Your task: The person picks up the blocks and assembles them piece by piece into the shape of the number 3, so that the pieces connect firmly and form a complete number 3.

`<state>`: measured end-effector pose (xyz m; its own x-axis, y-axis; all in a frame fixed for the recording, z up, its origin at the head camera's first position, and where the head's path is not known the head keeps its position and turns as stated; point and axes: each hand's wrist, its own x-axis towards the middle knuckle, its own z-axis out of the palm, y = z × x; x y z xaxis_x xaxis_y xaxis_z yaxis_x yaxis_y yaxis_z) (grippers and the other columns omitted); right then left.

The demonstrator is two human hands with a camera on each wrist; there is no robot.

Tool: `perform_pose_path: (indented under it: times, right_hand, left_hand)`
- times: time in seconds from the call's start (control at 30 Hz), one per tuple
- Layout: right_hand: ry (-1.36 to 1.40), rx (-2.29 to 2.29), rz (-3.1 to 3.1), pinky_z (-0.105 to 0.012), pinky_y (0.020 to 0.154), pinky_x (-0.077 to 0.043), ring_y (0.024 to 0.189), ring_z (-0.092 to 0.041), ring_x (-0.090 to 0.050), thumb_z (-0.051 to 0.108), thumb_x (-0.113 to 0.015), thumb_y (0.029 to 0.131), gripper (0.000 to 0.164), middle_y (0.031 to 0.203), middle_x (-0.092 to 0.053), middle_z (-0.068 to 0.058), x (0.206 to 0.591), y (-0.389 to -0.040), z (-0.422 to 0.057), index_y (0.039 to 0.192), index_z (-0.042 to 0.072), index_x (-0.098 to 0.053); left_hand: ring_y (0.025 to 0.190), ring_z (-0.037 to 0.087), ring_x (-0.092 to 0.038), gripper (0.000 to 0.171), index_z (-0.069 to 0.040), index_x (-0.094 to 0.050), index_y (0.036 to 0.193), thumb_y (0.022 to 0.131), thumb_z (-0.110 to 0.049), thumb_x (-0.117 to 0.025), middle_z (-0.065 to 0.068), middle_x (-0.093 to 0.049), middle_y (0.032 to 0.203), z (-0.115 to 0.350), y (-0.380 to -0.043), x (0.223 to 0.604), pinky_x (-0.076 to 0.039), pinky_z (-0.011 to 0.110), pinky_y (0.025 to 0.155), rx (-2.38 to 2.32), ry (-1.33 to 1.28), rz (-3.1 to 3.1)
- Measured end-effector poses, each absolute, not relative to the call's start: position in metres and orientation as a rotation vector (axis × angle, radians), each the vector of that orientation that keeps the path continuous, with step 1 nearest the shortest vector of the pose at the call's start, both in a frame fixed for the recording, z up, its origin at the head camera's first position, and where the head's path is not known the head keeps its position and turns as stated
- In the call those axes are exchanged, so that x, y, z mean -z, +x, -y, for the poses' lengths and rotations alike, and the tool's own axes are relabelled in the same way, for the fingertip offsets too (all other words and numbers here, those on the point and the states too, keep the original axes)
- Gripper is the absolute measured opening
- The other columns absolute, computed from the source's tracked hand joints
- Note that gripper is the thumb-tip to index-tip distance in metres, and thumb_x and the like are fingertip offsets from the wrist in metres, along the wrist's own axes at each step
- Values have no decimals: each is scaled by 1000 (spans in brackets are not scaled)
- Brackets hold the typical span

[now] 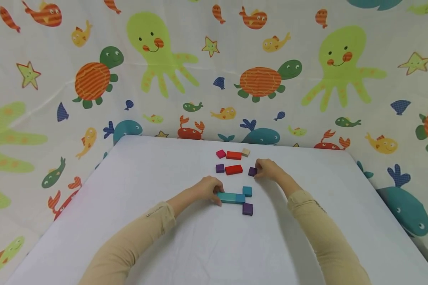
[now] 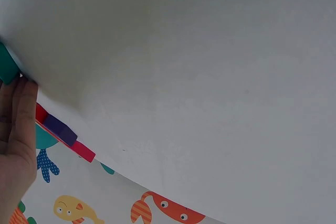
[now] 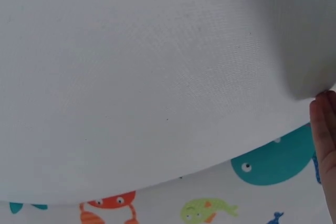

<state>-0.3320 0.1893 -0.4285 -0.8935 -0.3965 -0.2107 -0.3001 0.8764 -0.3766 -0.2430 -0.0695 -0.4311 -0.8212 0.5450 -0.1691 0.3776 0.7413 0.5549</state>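
Observation:
My left hand (image 1: 209,189) grips the left end of a long teal block (image 1: 228,197), thumb on the near side and fingers on the far side. A blue block (image 1: 240,198) adjoins its right end. Off that end sit a teal-blue cube (image 1: 247,191) behind and a purple block (image 1: 247,209) in front. Farther back on the right, my right hand (image 1: 269,170) pinches a small purple cube (image 1: 252,171) at its right side. The left wrist view catches part of the teal block (image 2: 7,65) at the fingertips; in the right wrist view the cube is hidden.
Behind the hands lie a purple cube (image 1: 220,168), a red block (image 1: 234,170), another red block (image 1: 234,155), a pink cube (image 1: 220,153) and a pale wooden cube (image 1: 245,152). They rest on a white table (image 1: 185,245) before a sea-animal curtain (image 1: 207,79).

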Motion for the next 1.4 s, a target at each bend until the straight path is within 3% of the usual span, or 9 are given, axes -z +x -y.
perform_pose_path:
  times: [0.5,0.73,1.0,1.4]
  right_hand:
    - [-524,488,-2819,-39,87,-49,86,-24,-54,17,-72,82,32,96,-63,-16,428,-323,-186,103,-4,-60]
    - [-463,525,-2846,-39,92,-49,91,-26,-55,18,-72,84,33,102,-64,-17,426,-321,-183,106,-3,-59]
    - [-547,558,-2869,-41,91,-50,90,-27,-59,9,-71,82,26,99,-67,-18,420,-309,-183,103,-5,-63]
    - [-656,563,-2934,-39,84,-51,87,-26,-56,11,-71,82,34,97,-65,-17,408,-293,-182,111,-5,-62]
  left_hand:
    - [74,10,-54,29,-7,-71,95,71,-19,-83,3,-70,86,68,-241,430,-50,21,72,-742,683,-2623]
    - [73,9,-53,29,-6,-71,94,71,-19,-83,3,-70,85,70,-241,432,-48,20,69,-736,745,-2635]
    - [73,10,-53,30,-6,-71,94,70,-19,-83,2,-69,85,69,-238,430,-48,19,68,-748,731,-2621]
    - [73,10,-54,29,-7,-70,94,71,-19,-83,1,-68,85,70,-241,431,-49,20,70,-736,692,-2629]
